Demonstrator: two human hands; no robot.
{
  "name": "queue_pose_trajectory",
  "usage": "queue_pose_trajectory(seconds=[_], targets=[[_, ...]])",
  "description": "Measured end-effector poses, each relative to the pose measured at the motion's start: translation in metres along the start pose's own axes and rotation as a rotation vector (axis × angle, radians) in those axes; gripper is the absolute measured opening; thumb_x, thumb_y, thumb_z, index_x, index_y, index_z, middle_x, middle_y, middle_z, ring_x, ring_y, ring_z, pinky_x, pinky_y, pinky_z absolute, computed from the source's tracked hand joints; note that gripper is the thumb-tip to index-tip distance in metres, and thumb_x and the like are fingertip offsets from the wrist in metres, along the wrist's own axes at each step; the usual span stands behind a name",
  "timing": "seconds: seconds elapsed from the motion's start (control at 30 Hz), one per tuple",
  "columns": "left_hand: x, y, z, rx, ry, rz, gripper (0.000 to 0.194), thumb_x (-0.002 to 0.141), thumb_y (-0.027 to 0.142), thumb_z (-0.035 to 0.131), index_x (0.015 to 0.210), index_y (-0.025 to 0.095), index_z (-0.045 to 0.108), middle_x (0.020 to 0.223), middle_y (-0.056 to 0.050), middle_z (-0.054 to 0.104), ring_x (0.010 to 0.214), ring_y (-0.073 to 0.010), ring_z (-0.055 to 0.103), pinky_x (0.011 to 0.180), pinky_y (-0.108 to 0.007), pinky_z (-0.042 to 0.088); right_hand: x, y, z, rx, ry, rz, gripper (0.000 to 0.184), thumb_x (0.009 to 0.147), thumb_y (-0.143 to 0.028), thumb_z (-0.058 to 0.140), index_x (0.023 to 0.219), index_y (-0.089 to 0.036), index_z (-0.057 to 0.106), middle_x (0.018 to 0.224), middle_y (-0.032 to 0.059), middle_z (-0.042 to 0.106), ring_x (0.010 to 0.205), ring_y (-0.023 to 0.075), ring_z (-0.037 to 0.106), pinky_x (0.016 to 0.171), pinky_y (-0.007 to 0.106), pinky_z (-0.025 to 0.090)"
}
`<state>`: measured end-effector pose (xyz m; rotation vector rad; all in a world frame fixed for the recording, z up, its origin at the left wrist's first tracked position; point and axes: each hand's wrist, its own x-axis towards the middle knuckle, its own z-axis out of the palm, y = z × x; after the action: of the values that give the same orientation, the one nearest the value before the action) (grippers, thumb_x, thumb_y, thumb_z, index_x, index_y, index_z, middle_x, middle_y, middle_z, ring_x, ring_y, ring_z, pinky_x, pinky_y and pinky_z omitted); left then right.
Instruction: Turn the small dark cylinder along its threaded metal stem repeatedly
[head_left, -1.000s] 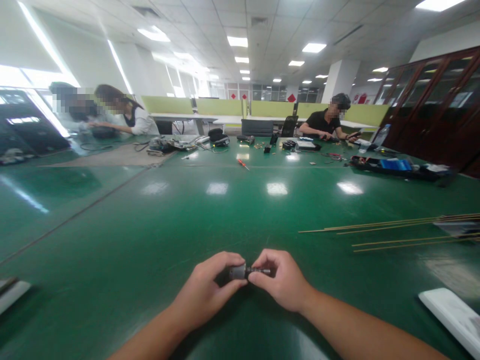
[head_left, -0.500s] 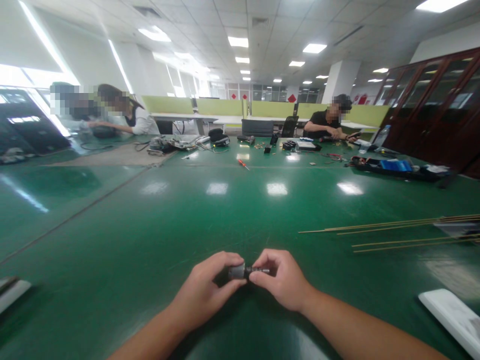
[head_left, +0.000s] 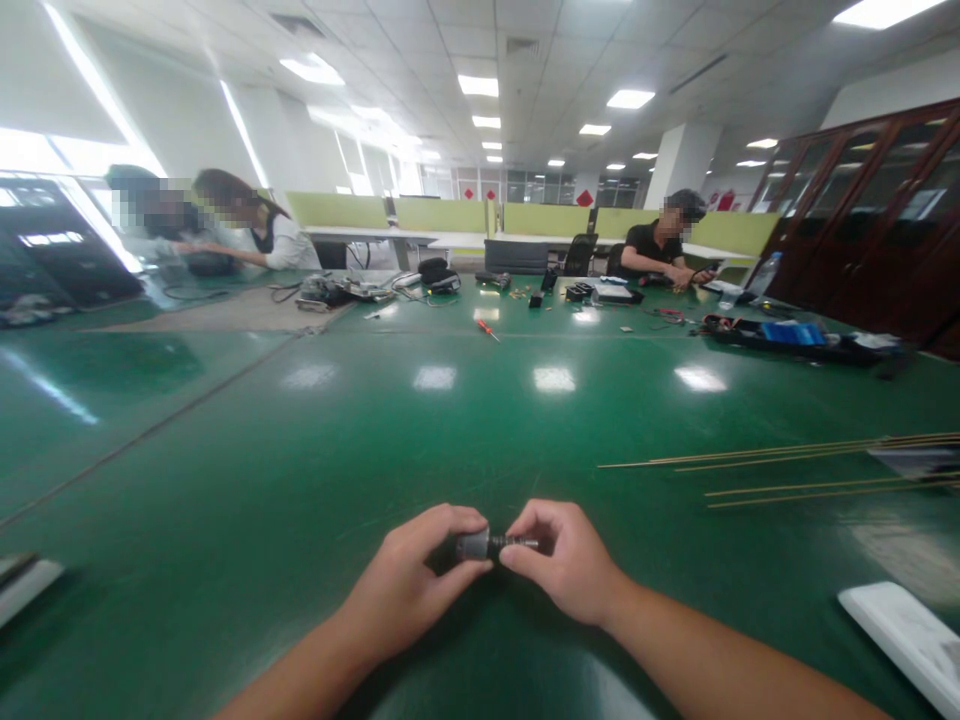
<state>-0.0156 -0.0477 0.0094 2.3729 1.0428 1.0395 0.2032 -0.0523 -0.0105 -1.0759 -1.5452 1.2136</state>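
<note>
Just above the green tabletop, in the head view, is what looks like a small motor [head_left: 472, 545]: a grey cylinder with a dark end and a thin metal shaft pointing right. My left hand [head_left: 420, 562] grips the cylinder between thumb and fingers. The thumb and forefinger of my right hand [head_left: 564, 560] close around the shaft end, whose tip shows between them. Part of the cylinder is behind the left fingers.
Several thin brass-coloured rods [head_left: 780, 490] lie at the right. A white power strip [head_left: 911, 640] is at the lower right. Farther off are an orange screwdriver [head_left: 486, 329], a black tray with tools [head_left: 795, 340], electronic parts and co-workers seated around the green table [head_left: 360, 420].
My hands and the motor hold almost the same pose. The view has shifted very slightly. A co-worker at the far right has moved their hands a little.
</note>
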Motion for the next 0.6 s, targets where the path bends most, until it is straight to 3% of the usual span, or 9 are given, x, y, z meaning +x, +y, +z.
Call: queue_pose_trajectory(seconds=[0.6], targets=[[0.0014, -0.0019, -0.0021, 0.000, 0.046, 0.042, 0.024, 0.081, 0.022, 0.076, 0.103, 0.023, 0.067, 0.098, -0.002, 0.075, 0.089, -0.0163, 0.072, 0.082, -0.025, 0.057, -0.0021, -0.0050, 0.0017, -0.053, 0.001, 0.000, 0.012, 0.076, -0.024, 0.072, 0.076, -0.017, 0.063, 0.066, -0.0026, 0.057, 0.061, 0.0120, 0.050, 0.057, 0.023, 0.038]])
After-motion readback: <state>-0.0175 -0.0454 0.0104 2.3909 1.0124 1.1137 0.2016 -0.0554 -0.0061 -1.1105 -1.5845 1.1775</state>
